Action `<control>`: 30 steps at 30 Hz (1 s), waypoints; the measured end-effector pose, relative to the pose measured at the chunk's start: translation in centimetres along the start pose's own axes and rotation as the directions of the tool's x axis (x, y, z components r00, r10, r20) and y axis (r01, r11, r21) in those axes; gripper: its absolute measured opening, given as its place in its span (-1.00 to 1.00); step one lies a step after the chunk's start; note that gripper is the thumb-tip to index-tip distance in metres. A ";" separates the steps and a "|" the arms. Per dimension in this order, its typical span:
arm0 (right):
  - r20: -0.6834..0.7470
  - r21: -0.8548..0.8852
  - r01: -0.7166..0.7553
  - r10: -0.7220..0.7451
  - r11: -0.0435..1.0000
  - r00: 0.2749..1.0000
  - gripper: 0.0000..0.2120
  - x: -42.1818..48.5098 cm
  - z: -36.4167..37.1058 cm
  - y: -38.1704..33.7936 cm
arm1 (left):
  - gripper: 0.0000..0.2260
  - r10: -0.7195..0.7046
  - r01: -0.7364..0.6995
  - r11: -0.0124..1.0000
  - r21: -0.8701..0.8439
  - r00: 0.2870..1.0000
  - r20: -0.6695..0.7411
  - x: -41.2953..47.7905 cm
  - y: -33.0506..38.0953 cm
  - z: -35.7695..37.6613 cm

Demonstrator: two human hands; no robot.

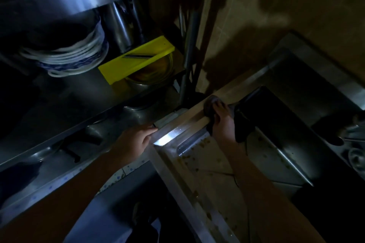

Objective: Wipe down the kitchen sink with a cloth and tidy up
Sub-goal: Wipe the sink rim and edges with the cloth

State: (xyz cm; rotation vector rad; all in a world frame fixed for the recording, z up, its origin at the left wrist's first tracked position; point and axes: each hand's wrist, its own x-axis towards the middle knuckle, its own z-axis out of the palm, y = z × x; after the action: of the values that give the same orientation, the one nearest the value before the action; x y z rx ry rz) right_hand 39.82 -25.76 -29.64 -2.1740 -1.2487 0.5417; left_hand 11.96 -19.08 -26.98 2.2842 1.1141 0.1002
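Note:
The steel sink (197, 181) fills the lower right, its rim running diagonally and speckled with brown food scraps. My right hand (223, 122) presses a dark grey cloth (210, 104) onto the far part of the left rim, fingers closed over it. Part of the cloth hangs down inside the basin. My left hand (136, 138) rests flat on the outer edge of the rim near the sink's corner, fingers together and holding nothing. The basin beyond is very dark.
A steel rack stands to the left with stacked blue-and-white bowls (67, 53), a yellow slicer (136, 59) over a metal bowl, and steel pots (120, 27). Pans lie on its lower shelf. Metal dishes (355, 144) sit at the right edge. Tiled wall behind.

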 end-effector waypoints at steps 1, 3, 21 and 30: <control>0.001 -0.002 0.008 -0.008 1.000 1.000 -0.54 -0.2 0.0 -0.3 | -0.70 -0.017 0.016 1.000 -0.020 1.000 -0.006 -0.3 -0.1 0.2; 0.006 -0.033 0.083 -0.083 0.996 0.997 -0.54 -1.2 0.3 -1.1 | -0.70 -0.030 0.029 0.998 -0.048 0.999 -0.017 -0.7 -0.3 0.5; 0.697 -0.036 0.262 -0.164 0.964 0.698 -0.65 -9.7 0.7 -8.6 | -0.68 -0.038 0.038 0.999 -0.020 0.999 -0.031 -4.5 -1.0 0.9; 0.607 -0.091 0.231 -0.130 0.969 0.784 -0.58 -16.2 -1.0 -4.8 | -0.68 0.056 -0.056 0.996 0.075 0.998 0.001 -5.6 1.3 1.2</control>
State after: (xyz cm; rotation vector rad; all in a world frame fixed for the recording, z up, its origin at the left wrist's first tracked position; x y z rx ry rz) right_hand 29.45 -38.26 -24.75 -2.0370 -1.8687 1.1438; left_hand 9.62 -24.48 -26.25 2.3821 1.0716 0.0833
